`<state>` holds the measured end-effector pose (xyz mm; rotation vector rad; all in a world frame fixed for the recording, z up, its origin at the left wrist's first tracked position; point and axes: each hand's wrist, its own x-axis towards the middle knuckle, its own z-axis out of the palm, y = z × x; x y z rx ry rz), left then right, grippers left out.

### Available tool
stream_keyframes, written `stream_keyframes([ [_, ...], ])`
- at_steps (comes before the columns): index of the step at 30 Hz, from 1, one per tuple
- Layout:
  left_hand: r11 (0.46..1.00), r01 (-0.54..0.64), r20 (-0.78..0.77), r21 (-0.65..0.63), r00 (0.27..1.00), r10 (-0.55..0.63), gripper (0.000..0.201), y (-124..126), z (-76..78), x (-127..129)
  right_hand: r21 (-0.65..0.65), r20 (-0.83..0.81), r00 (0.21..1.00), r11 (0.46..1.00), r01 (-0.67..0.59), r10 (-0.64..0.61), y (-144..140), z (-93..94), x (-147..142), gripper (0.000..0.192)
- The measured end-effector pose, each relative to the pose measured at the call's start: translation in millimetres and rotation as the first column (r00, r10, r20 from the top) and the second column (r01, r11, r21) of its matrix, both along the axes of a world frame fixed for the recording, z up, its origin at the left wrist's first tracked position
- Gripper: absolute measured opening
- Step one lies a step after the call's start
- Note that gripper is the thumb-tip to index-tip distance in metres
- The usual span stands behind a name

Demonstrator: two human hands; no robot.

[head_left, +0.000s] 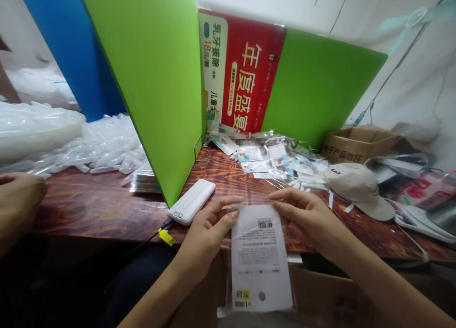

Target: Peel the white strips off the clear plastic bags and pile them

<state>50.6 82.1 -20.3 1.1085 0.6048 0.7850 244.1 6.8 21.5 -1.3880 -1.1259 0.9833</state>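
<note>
A white printed card in a clear plastic sleeve [260, 261] hangs upright at the table's front edge, its printing upside down to me. My left hand [210, 233] pinches its upper left corner between thumb and fingers. At the upper right corner, the thumb and fingers of my right hand [306, 216] are closed on the same sleeve. A barcode, lines of small text, a grey dot and a yellow square show on the card. Just left of my left hand lies a white power bank [192, 202] with a black cable and a yellow tag [166, 237].
Green divider panels [149, 57] stand on the wooden table [228, 180]. Packaged cards [270, 159] are heaped behind my hands. At right are a cap [359, 188] and a cardboard box [356, 145]. Beyond the left divider lie clear plastic pieces [107, 145] and another person's hand [21, 199].
</note>
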Motion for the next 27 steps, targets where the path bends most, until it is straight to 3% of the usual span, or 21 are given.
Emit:
stream_keyframes([
  [5,0.996,-0.019,0.127,-0.087,0.991,0.03,0.018,-0.5,0.7,0.0,-0.045,-0.129,0.992,0.999,-0.003,-0.003,-1.6,1.9,6.4,0.014],
  [8,0.996,-0.012,0.155,-0.091,0.988,0.026,0.013,0.7,1.0,-0.3,-0.091,-0.115,0.993,0.996,-0.008,-0.002,-3.4,5.5,9.5,0.016],
  [13,0.999,-0.016,0.156,-0.049,0.988,0.023,0.013,5.1,-2.0,0.8,-0.046,-0.169,0.983,0.995,-0.087,0.078,-1.8,6.1,12.1,0.02],
  [19,0.998,-0.035,0.195,-0.061,0.98,0.046,0.011,7.8,-3.8,1.3,0.008,-0.051,0.982,0.983,-0.182,0.182,2.9,0.2,12.9,0.02],
  [21,0.994,-0.006,0.243,-0.106,0.969,0.032,0.027,9.8,-5.5,1.4,0.033,-0.073,0.981,0.983,-0.18,0.182,3.2,1.0,13.5,0.028],
  [23,0.987,0.055,0.261,-0.153,0.965,-0.013,0.056,11.8,-7.3,1.8,0.064,-0.121,0.982,0.989,-0.137,0.143,2.8,3.0,14.3,0.031],
  [27,0.964,0.248,0.202,-0.095,0.953,-0.225,0.105,10.5,-8.4,3.2,0.142,-0.119,0.987,0.986,-0.089,0.106,1.6,4.9,15.9,0.028],
])
